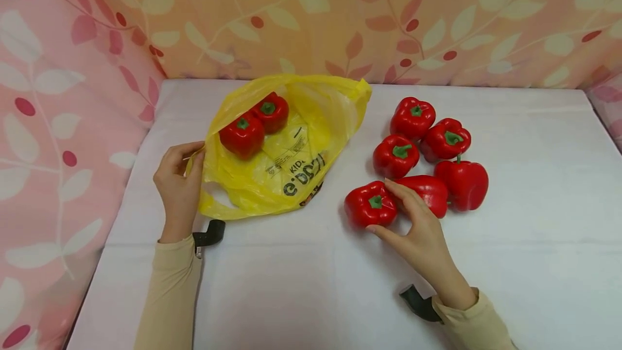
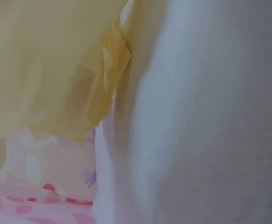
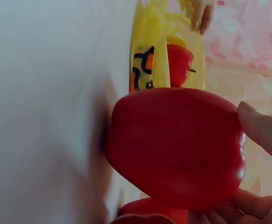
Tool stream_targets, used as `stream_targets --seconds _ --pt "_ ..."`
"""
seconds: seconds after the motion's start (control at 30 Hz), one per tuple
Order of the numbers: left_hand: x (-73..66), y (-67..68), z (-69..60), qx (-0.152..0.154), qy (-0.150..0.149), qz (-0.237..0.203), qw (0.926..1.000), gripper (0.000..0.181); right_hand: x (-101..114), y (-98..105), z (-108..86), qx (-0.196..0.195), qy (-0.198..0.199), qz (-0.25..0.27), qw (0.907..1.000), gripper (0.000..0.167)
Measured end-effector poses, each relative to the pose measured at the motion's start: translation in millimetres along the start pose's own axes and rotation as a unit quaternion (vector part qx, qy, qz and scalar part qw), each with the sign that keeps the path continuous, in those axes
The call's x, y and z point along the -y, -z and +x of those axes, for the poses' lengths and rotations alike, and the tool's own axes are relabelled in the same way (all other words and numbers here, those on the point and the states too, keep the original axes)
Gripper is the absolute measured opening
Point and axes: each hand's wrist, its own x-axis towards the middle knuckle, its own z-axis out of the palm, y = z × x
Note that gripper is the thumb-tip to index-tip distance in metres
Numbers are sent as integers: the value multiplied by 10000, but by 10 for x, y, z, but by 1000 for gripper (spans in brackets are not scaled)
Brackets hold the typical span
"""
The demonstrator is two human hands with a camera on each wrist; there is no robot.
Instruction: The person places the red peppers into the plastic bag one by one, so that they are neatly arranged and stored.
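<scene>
In the head view, a yellow plastic bag lies open at the left with two red peppers inside. My left hand pinches its left edge; the left wrist view has yellow plastic close up. My right hand has thumb and fingers on either side of the nearest red pepper, which rests on the table. In the right wrist view, the thumb touches that pepper at one end, with fingers of the right hand below.
Several more red peppers stand close together beyond and right of the gripped one, including one at the back and one at the right. A white cloth covers the table. Floral fabric hangs along the back and left side.
</scene>
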Motion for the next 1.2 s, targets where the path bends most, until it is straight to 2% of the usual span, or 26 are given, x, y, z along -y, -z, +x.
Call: stream_targets --seconds 0.27,0.6,0.77,0.93,1.2 --pt "-4 11 0 -19 -194 -23 9998 14 -48 -110 -6 -217 218 156 9994 82" --pt "-19 40 28 -33 191 -155 9997 16 -99 -199 -9 -571 519 465 9959 78" --pt "-27 53 21 -59 389 -69 9992 17 -127 -229 -12 -419 404 532 9969 73" --pt "-18 56 14 -29 384 51 9992 16 -144 -244 -20 -196 306 606 9975 67" --pt "3 47 35 -33 322 -45 9995 15 -173 -254 -6 -80 117 1339 9909 61"
